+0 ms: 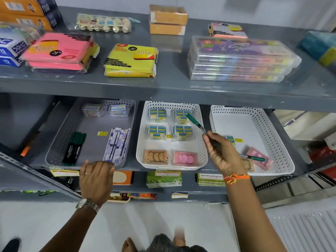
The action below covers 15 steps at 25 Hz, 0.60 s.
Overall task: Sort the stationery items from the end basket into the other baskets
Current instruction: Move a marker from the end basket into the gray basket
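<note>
Three baskets stand on the lower shelf. My right hand (222, 153) holds a green marker (195, 122) in the air between the white middle basket (201, 142) and the white right-end basket (283, 142). Left in the end basket are another green marker (254, 158), a pink eraser pack (259, 156), a blue-and-yellow pack (230, 139) and a tan pack partly hidden behind my wrist. My left hand (96, 177) grips the front rim of the grey left basket (60, 135), which holds green markers (74, 146), a pen packet (118, 144) and two clear boxes (103, 109).
The middle basket carries blue staple packs (156, 113) and tan and pink eraser boxes (185, 158). The upper shelf (167, 84) overhangs the baskets with sticky notes (131, 59) and clear cases (240, 60). Booklets (163, 179) lie on the shelf below. My feet show on the floor.
</note>
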Motion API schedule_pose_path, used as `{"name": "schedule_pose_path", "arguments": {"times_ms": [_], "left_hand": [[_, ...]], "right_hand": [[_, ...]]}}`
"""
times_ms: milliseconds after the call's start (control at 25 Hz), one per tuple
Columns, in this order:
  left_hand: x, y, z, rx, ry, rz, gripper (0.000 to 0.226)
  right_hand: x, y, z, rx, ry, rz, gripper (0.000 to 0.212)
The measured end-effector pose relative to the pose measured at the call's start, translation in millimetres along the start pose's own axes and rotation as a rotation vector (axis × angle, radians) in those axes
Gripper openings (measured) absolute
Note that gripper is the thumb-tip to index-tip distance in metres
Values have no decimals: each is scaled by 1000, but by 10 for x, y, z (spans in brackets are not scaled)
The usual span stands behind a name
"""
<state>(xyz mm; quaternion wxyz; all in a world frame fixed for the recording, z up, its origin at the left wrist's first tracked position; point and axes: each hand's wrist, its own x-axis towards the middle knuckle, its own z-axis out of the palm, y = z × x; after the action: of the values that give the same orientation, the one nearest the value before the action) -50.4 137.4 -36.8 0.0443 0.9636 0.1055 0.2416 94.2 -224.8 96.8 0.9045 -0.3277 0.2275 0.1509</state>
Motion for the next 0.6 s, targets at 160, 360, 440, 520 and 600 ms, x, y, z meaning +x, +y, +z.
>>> {"name": "schedule_pose_path", "arguments": {"times_ms": [160,360,440,520,600], "left_hand": [[-3,-102,-52,-8,-4,81,30],[-33,-512,-235,-11,-24,45,37],[-48,-659,-307,-46,-47,-28,40],[-81,-776,-344,-97,-64,-82,45],[-124,-883,-339,-136,-72,-84,50]], "right_hand": [[-56,299,275,-15,-84,131,15],[82,669,727,-399,-173,149,21],[113,914,1027,-549,-257,115,20],[171,1288,1348,-667,-345,120,16],[266,1762,1638,-753,-394,165,14]]}}
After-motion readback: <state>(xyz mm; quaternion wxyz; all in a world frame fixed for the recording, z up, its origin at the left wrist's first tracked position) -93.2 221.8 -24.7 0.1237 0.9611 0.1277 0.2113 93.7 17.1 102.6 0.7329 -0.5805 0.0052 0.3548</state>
